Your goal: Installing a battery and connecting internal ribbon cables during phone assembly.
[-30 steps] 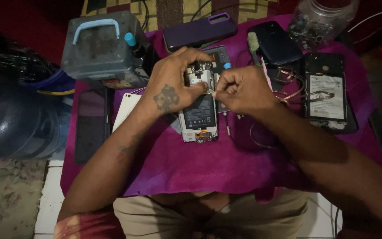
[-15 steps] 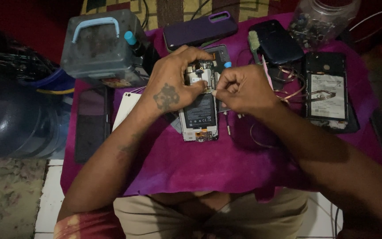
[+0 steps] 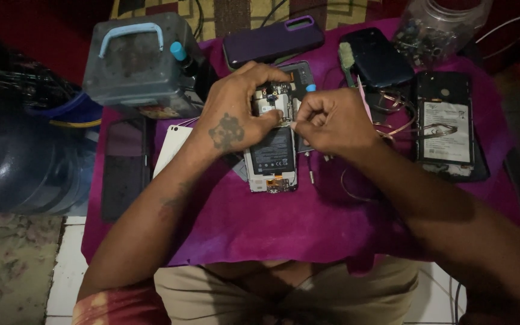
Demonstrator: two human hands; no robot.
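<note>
An opened phone [image 3: 273, 157] with its back cover off lies on a magenta cloth [image 3: 308, 222], its black battery and circuit board showing. My left hand [image 3: 236, 114] grips the phone's upper part, thumb and fingers around the board. My right hand [image 3: 332, 120] is pinched closed beside the board, holding a thin tool whose tip touches the phone's upper right edge; the tool itself is mostly hidden by my fingers.
A second opened phone [image 3: 446, 129] lies at the right. A purple phone case [image 3: 272, 39], a dark phone [image 3: 377, 57] and a clear jar of small parts [image 3: 437, 30] sit at the back. A grey box with a blue handle [image 3: 136, 63] stands back left. A dark phone [image 3: 124, 165] and a white one [image 3: 173, 147] lie left.
</note>
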